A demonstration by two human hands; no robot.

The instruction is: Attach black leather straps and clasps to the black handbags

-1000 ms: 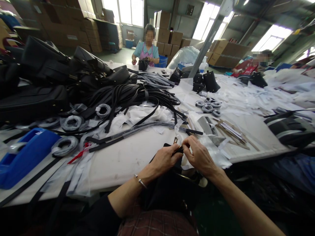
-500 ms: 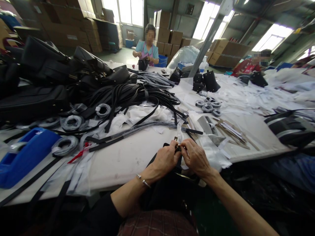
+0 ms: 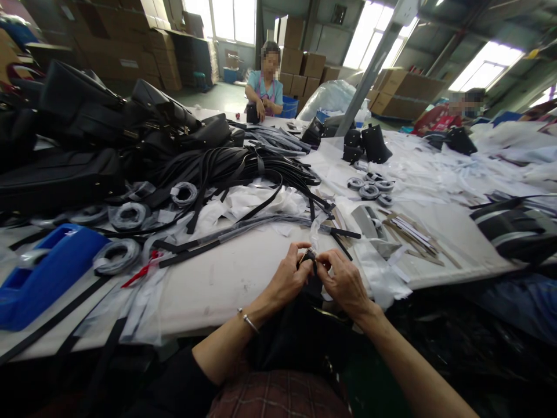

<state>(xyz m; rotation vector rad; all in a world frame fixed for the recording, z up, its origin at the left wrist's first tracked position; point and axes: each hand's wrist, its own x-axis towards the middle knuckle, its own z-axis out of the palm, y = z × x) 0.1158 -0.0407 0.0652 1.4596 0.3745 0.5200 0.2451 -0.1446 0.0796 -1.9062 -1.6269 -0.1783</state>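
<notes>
A black bag (image 3: 300, 339) rests on my lap against the near edge of the white table (image 3: 226, 278). My left hand (image 3: 289, 278) and my right hand (image 3: 343, 281) meet just above it. Both pinch a small black strap end with a metal clasp (image 3: 308, 255) that rises from the bag. A thin bracelet sits on my left wrist.
Black straps (image 3: 235, 168) and black bags (image 3: 82, 122) pile at the left and middle. Tape rolls (image 3: 116, 256), a blue tape dispenser (image 3: 47, 270), a red tool (image 3: 141, 268) and white wrapping lie around. Two other people work at the far side; cartons stand behind.
Both hands have moved slightly up and left with the strap end; the metal clasp has turned between the fingers. The far person's hands have dropped to the table.
</notes>
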